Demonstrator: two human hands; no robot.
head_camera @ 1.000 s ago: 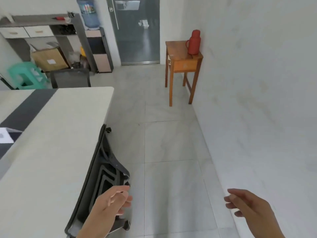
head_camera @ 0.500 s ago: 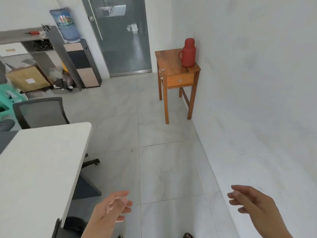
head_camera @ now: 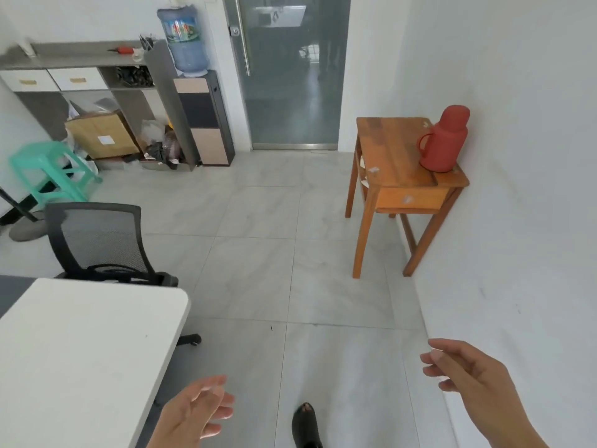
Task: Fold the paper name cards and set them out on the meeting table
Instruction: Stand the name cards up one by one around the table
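Note:
The white meeting table (head_camera: 80,344) fills the lower left; only its bare far corner shows, and no name card is in view. My left hand (head_camera: 197,412) hangs open just right of the table's edge, fingers apart, holding nothing. My right hand (head_camera: 468,373) is open too, at the lower right near the white wall, with nothing in it. A dark strip (head_camera: 13,292) runs along the table's left side.
A black mesh office chair (head_camera: 97,244) stands at the table's far end. A wooden side table (head_camera: 400,176) with a red thermos (head_camera: 444,140) stands against the right wall. My shoe (head_camera: 305,425) is on the grey tiled floor. Shelves, a green stool (head_camera: 48,169) and a glass door (head_camera: 290,72) lie beyond.
The view has moved forward along the table toward its far end. The near chair and the card on the dark strip have dropped out of sight. Both hands stay open and empty.

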